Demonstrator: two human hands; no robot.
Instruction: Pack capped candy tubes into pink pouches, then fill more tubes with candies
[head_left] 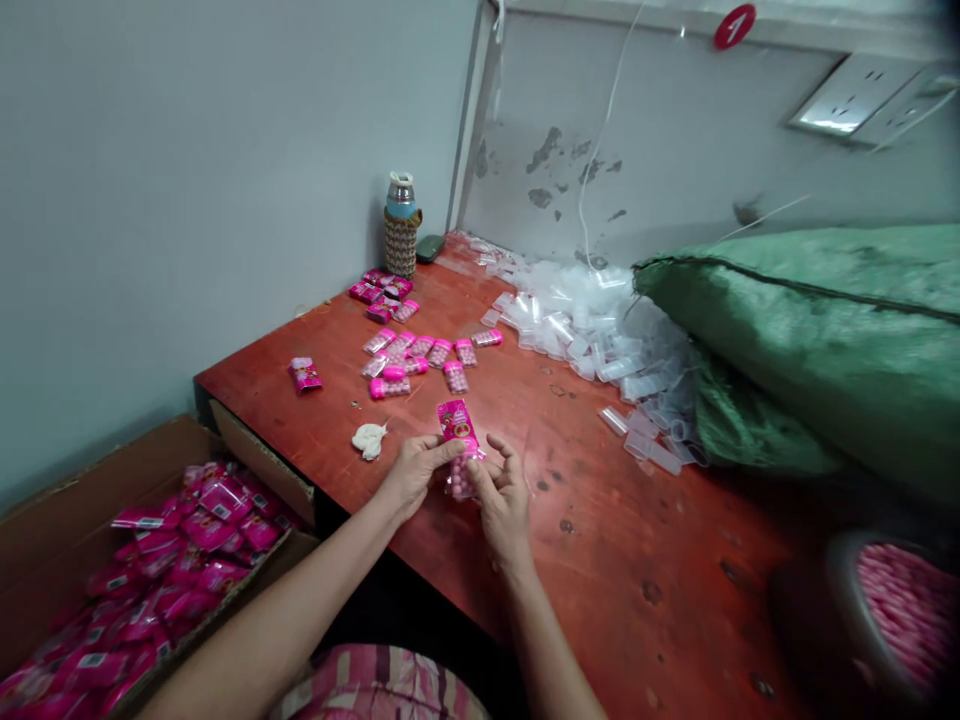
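Both hands meet near the front edge of the red table. Between them is a small clear tube of pink balls (460,485), with a pink printed packet (454,418) at its far end. My left hand (416,472) grips this from the left, thumb on top. On the right, the thumb of my right hand (504,500) presses on the tube while its other fingers curl loosely behind. Whether the tube sits inside the packet, I cannot tell. Beyond the hands lie several pink-capped tubes of pink balls (439,352). A crumpled white wad (369,440) rests beside my left hand.
Clear empty tubes (570,325) are heaped at the back right, against a large green sack (795,340). A bowl of pink balls (904,610) stands front right. Left below, a cardboard box (262,455) holds pink packets (210,530). A bottle (401,230) stands at the back.
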